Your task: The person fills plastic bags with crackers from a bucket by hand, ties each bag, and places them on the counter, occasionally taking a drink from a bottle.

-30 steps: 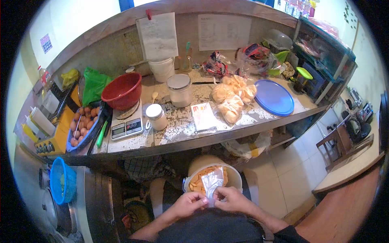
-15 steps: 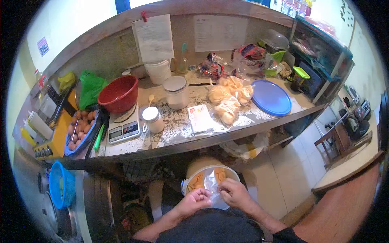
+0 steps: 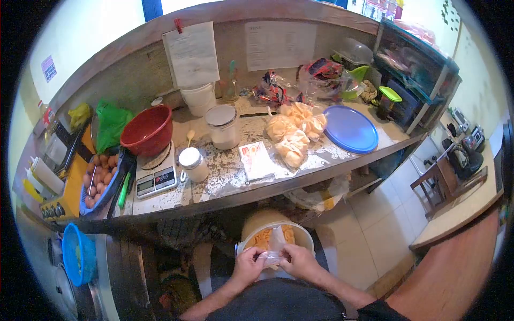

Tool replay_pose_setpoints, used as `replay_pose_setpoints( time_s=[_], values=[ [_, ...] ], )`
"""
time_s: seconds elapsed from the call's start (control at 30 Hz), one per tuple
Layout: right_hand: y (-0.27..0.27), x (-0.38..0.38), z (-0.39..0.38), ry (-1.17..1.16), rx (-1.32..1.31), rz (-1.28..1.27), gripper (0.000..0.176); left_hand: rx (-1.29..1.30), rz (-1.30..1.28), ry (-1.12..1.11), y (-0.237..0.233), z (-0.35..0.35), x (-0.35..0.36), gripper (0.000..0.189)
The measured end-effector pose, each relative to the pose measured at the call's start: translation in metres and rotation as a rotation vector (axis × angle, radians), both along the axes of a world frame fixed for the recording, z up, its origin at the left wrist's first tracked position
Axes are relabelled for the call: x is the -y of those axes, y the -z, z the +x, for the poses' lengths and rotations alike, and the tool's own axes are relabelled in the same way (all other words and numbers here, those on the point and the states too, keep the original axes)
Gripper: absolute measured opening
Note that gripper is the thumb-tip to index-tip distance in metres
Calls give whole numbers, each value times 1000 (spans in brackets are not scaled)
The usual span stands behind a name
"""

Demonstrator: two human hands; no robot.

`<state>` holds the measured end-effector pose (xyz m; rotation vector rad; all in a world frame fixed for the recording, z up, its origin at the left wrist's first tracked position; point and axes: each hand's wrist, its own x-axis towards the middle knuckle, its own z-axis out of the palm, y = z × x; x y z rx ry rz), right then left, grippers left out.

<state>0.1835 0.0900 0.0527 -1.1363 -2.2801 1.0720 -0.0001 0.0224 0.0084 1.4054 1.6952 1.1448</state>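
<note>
A clear plastic bag (image 3: 276, 247) is stretched between my two hands over a white bucket (image 3: 306, 239). My left hand (image 3: 248, 266) pinches its left side, and my right hand (image 3: 299, 261) pinches the right side. Orange-yellow pieces (image 3: 262, 238) lie inside the bucket, partly hidden behind the bag. On the counter beyond, tied bags of pale yellow food (image 3: 292, 148) sit beside a round blue lid (image 3: 350, 129) and a stack of small printed bags (image 3: 256, 160).
The counter edge (image 3: 235, 193) runs just beyond the bucket. On it stand a red bowl (image 3: 147, 131) on a scale (image 3: 156, 182), lidded jars (image 3: 223, 128) and a basket of eggs (image 3: 100, 179). A blue basket (image 3: 79, 254) is at left.
Both hands have drawn level, and the bag's held edge now stretches sideways between them. The whole view has shifted slightly, with the counter items appearing further left.
</note>
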Motion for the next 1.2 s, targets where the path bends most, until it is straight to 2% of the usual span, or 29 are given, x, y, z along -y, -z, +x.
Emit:
replay_pose_setpoints(
  time_s=[0.07,0.1,0.13,0.17,0.2,0.23,0.27,0.3,0.33,0.37,0.4,0.47,0.5,0.53,0.6,0.67,0.7,0.73,0.77,0.83,0.9,0.93,0.97,1.0,1.03,1.07,1.1,1.2],
  values=[
    [19,-4,1,38,-27,24,15,591,-238,101,1,1,-2,10],
    [30,-6,2,74,-56,48,12,591,-236,107,2,3,-2,10],
    [37,-8,3,79,-57,51,12,987,-262,107,4,5,-2,11],
    [44,-9,4,136,-138,-139,13,1383,-285,104,5,6,0,12],
    [45,-12,4,190,-221,-325,14,1380,-282,110,9,3,-1,12],
    [46,-14,4,194,-222,-322,14,1452,-247,194,17,-1,-1,14],
    [47,-14,2,225,-350,-456,16,1522,-217,279,25,-6,1,17],
    [47,-13,0,253,-480,-590,18,1520,-225,281,35,-9,3,17],
    [42,-13,-2,257,-483,-586,18,1318,-236,338,43,-10,1,17],
    [35,-10,-3,201,-458,-471,20,1115,-248,389,51,-12,1,16],
    [30,-10,-4,141,-431,-352,22,1114,-246,393,47,-11,2,16],
    [29,-10,-3,89,-329,-282,23,874,-277,410,34,-6,5,17],
    [28,-10,-2,38,-227,-215,25,988,-290,363,37,-3,4,14],
    [24,-10,-1,40,-228,-211,25,987,-289,366,35,-5,4,14],
    [15,-9,1,68,-132,-3,26,1367,-280,271,29,-11,3,11],
    [12,-11,2,71,-111,33,25,1372,-265,281,23,-10,1,7],
    [12,-11,3,72,-91,67,24,1130,-258,257,11,-6,1,6],
    [19,-13,5,73,-89,68,24,888,-249,233,4,-4,2,7],
    [34,-19,7,81,-36,33,26,889,-248,232,6,-4,4,7],
    [53,-27,4,82,15,4,31,214,-142,33,8,-4,5,8],
    [66,-27,-4,0,479,39,40,241,-135,-21,1,-3,4,8],
    [105,-27,-8,5,481,37,40,271,-131,-77,-1,-2,5,8],
    [164,-29,-11,-36,511,191,43,273,-126,-74,3,1,4,8],
    [195,-31,-17,-80,537,346,46,337,-89,-75,12,4,3,7],
    [187,-33,-27,-83,535,347,46,400,-55,-81,13,5,4,6],
    [177,-39,-38,-219,659,105,43,398,-51,-88,14,7,4,6],
    [175,-42,-44,-355,776,-144,49,368,-17,-77,9,8,3,8],
    [178,-43,-41,-434,766,-251,47,344,17,-31,15,5,1,11]
  ],
)
